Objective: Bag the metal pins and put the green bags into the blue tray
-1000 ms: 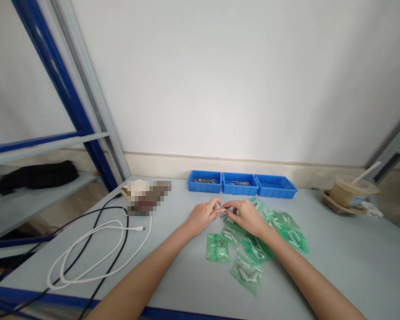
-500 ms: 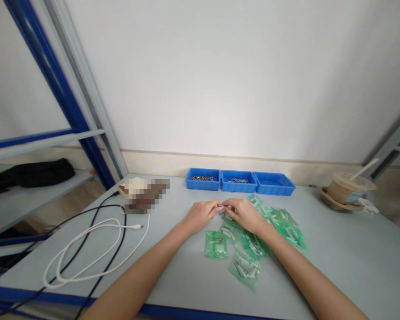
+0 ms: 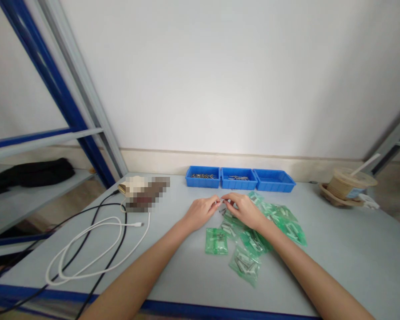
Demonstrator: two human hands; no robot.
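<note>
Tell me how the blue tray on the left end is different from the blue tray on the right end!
The left-end tray has lots of little metal pieces in it, but the right-end tray shows just its blue bottom. The left-end tray is nearer the cables; the right-end tray is nearer the drink cup. Both are blue and open on top.

Lane R side betw. green bags & cup; blue bins block back, white cable L.
</note>
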